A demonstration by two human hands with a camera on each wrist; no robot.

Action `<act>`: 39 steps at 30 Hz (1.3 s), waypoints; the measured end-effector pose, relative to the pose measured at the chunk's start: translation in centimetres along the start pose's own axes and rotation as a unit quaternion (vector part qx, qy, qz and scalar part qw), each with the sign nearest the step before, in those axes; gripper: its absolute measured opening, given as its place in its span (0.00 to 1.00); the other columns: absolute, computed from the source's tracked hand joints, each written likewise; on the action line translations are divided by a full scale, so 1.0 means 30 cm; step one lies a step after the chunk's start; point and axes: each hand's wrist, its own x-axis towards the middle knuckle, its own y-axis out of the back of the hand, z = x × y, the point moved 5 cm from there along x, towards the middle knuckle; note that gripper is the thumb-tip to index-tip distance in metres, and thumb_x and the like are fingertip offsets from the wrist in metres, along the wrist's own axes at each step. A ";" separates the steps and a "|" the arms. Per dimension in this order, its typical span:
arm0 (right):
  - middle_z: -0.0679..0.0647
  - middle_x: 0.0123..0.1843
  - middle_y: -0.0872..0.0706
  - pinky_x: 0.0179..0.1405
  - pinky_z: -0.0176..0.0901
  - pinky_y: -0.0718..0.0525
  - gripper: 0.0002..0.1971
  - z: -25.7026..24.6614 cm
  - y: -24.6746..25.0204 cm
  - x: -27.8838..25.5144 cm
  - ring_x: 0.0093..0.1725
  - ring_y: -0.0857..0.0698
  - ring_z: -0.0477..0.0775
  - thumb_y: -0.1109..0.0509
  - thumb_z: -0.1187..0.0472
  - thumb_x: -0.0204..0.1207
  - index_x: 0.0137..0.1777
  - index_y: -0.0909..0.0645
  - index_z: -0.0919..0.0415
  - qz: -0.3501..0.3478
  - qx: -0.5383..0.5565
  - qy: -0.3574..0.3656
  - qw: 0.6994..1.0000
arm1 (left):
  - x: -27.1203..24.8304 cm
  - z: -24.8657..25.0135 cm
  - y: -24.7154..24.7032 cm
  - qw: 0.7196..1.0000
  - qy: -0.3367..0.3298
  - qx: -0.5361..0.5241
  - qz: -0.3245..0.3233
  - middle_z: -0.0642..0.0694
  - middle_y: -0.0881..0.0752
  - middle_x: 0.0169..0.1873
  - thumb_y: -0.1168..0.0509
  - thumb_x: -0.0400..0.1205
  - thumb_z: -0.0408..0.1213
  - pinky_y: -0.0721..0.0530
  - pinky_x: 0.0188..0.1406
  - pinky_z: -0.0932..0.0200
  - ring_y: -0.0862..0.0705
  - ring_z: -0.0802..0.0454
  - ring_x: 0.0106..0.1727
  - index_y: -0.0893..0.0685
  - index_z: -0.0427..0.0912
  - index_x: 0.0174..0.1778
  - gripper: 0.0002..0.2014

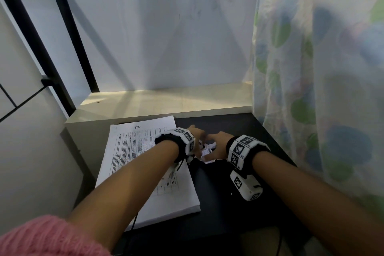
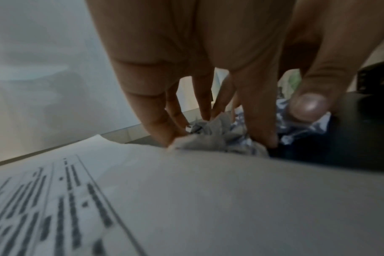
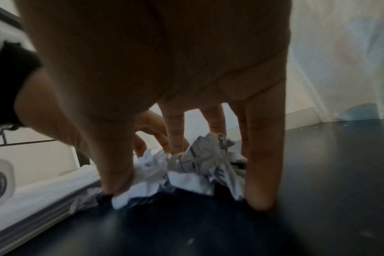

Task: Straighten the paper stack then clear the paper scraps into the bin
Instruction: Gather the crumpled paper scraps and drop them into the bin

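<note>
Our two hands meet over a heap of crumpled scraps (image 1: 207, 149) on the dark tabletop (image 1: 220, 199), just off the right edge of the paper stack (image 1: 143, 174). The left hand (image 1: 197, 133) comes in from 9 o'clock of the heap, its fingers (image 2: 158, 121) and thumb curled down into the scraps at the stack's edge. The right hand (image 1: 218, 143) closes in from 3 o'clock, fingers (image 3: 263, 155) and thumb bent round the heap, tips down on the tabletop, so both hands clamp the scraps between them. The stack, its top sheet printed with a table, lies at 9 o'clock of the hands, under our left forearm. A pale shelf (image 1: 166, 102) runs along 12 o'clock, and a spotted curtain (image 1: 320, 68) hangs at 3 o'clock. We wear marker bands on both wrists and a pink sleeve (image 1: 47, 237) on the left arm.
</note>
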 end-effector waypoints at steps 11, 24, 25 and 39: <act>0.53 0.51 0.19 0.51 0.45 0.13 0.17 0.048 -0.017 -0.142 0.47 0.17 0.53 0.22 0.61 0.68 0.58 0.15 0.58 0.056 0.067 -0.056 0.995 | -0.139 0.033 -0.006 0.995 -0.003 -0.091 0.030 0.44 0.20 0.68 0.22 0.70 0.41 0.20 0.66 0.55 0.20 0.45 0.68 0.22 0.45 0.70 0.31; 0.49 0.37 0.18 0.38 0.39 0.18 0.12 0.181 0.087 -0.245 0.41 0.17 0.51 0.21 0.62 0.62 0.46 0.13 0.53 0.143 0.110 -0.099 0.979 | -0.202 0.171 -0.046 0.997 -0.008 -0.075 -0.027 0.42 0.18 0.67 0.23 0.71 0.38 0.17 0.53 0.57 0.16 0.41 0.64 0.25 0.44 0.73 0.33; 0.48 0.34 0.19 0.38 0.40 0.16 0.12 0.185 0.084 -0.248 0.41 0.17 0.52 0.21 0.62 0.62 0.47 0.13 0.53 0.134 0.107 -0.101 0.980 | -0.203 0.190 -0.043 0.997 -0.014 -0.076 -0.024 0.42 0.16 0.65 0.24 0.72 0.38 0.18 0.51 0.57 0.15 0.41 0.62 0.22 0.43 0.70 0.29; 0.55 0.46 0.12 0.43 0.39 0.19 0.14 0.217 0.173 -0.105 0.46 0.15 0.54 0.23 0.59 0.63 0.49 0.13 0.59 0.189 0.155 -0.109 0.963 | -0.120 0.253 -0.068 0.992 -0.015 -0.124 -0.017 0.40 0.11 0.57 0.26 0.74 0.36 0.18 0.52 0.60 0.12 0.43 0.58 0.12 0.40 0.57 0.15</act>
